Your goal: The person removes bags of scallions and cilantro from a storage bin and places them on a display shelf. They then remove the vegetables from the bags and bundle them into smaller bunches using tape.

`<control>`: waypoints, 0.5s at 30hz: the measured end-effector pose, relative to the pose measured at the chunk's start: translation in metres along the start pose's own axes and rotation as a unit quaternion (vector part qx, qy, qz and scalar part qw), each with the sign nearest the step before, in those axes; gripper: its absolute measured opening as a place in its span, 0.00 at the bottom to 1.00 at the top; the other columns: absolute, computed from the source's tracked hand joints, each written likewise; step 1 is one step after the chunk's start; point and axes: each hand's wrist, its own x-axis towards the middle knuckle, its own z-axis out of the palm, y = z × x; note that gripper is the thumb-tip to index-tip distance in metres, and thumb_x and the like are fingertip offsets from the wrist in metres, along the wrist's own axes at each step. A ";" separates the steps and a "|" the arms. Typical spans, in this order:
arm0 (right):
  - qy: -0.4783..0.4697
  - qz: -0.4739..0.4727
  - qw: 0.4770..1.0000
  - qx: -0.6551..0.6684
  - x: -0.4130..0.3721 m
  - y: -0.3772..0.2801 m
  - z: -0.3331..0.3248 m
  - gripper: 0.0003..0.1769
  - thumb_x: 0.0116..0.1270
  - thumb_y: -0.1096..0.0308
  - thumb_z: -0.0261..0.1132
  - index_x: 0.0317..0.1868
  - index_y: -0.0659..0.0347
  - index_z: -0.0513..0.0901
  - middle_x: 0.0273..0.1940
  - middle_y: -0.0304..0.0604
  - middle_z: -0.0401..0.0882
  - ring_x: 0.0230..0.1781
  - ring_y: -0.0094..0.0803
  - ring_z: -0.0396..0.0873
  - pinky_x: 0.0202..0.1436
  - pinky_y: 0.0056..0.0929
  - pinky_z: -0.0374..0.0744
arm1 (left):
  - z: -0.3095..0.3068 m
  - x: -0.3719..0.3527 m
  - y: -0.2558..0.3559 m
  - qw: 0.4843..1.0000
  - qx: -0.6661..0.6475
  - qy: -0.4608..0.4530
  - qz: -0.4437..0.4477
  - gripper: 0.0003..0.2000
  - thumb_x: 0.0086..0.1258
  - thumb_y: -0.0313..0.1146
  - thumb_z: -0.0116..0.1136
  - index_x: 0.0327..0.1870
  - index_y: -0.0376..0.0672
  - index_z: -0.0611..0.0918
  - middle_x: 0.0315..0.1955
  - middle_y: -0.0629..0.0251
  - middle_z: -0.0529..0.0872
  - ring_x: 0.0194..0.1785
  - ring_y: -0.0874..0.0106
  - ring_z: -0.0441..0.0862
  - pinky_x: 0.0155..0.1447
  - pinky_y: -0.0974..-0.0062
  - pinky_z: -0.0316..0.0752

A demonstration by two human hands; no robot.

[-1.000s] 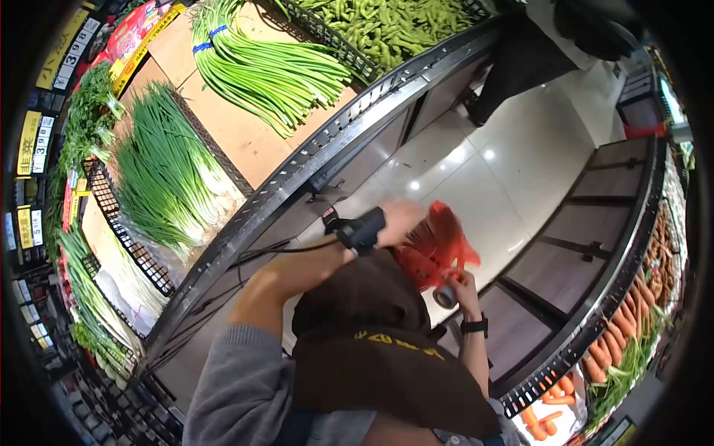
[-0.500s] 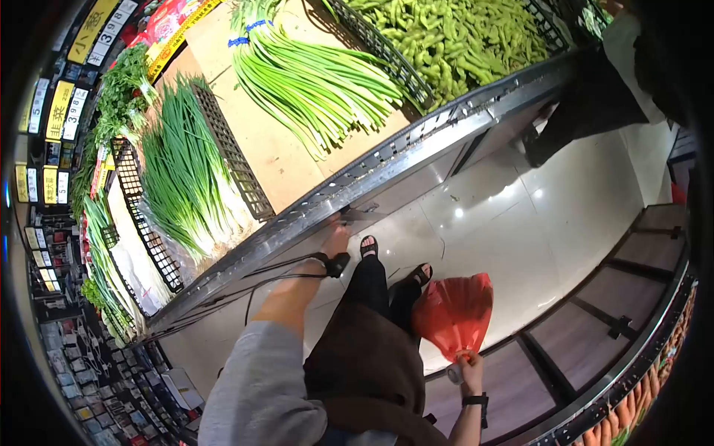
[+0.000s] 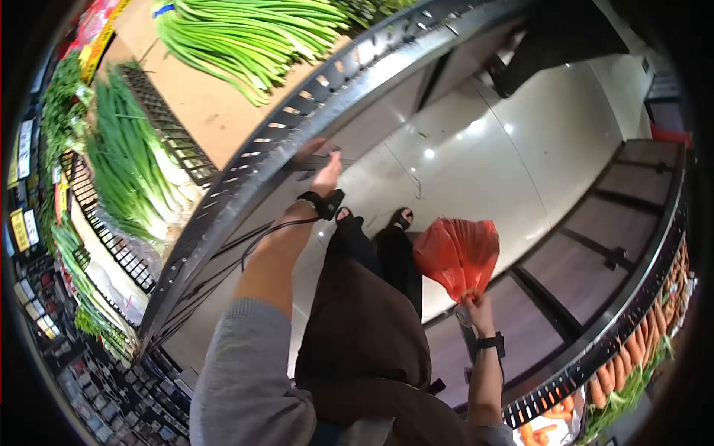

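My right hand [image 3: 478,306] is closed around the gathered neck of a red plastic bag [image 3: 457,255], which bulges out above the fist in this view. A small greyish loop-shaped object [image 3: 462,318] shows beside that hand, too blurred to name. My left hand [image 3: 326,178] is stretched out beside the front panel of the vegetable stand [image 3: 297,123], fingers extended and nothing seen in them. Dark bands are on both wrists, with cables running from the left one.
On the stand lie garlic shoots [image 3: 245,37] tied with blue bands and green onions [image 3: 130,152] by black mesh dividers. Opposite, a second stand [image 3: 535,297] holds carrots [image 3: 617,364]. Pale tiled floor [image 3: 461,171] runs between them. A person's dark-clothed leg [image 3: 558,44] is at top right.
The view has shifted, moving the vegetables up and left and bringing more carrots in. My right hand and the red bag appear higher; my left hand also appears higher, fingers stretched.
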 end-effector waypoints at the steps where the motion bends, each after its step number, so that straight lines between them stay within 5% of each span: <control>1: 0.011 0.007 1.000 -0.001 -0.005 0.008 -0.006 0.05 0.58 0.79 0.55 0.32 0.66 0.78 0.24 0.34 0.73 0.26 0.18 0.70 0.31 0.18 0.69 | -0.007 -0.003 -0.007 0.999 -0.022 -0.017 0.023 0.22 0.65 0.36 0.38 0.54 0.31 0.73 0.53 0.49 0.72 0.63 0.53 0.62 0.68 0.51 0.50; 2: 0.018 0.006 1.000 0.007 -0.007 0.017 -0.009 0.06 0.58 0.79 0.54 0.32 0.66 0.78 0.25 0.33 0.74 0.27 0.18 0.70 0.32 0.17 0.69 | -0.009 -0.003 -0.004 0.998 0.035 0.011 -0.057 0.21 0.65 0.36 0.39 0.52 0.32 0.75 0.52 0.48 0.73 0.59 0.52 0.64 0.63 0.52 0.54; 7: 0.052 0.012 0.999 0.005 -0.027 0.055 -0.014 0.06 0.58 0.80 0.54 0.32 0.66 0.78 0.23 0.32 0.73 0.25 0.16 0.69 0.31 0.17 0.69 | -0.026 0.020 0.002 0.990 0.014 -0.082 -0.110 0.20 0.65 0.35 0.36 0.51 0.31 0.76 0.48 0.46 0.74 0.52 0.59 0.66 0.45 0.68 0.58; 15: 0.100 0.024 0.994 -0.035 -0.034 0.113 -0.004 0.06 0.58 0.78 0.56 0.31 0.66 0.80 0.21 0.34 0.75 0.23 0.18 0.70 0.28 0.19 0.70 | -0.037 0.029 0.002 0.966 -0.086 -0.119 -0.213 0.17 0.66 0.38 0.41 0.51 0.42 0.77 0.48 0.59 0.72 0.54 0.60 0.63 0.36 0.69 0.55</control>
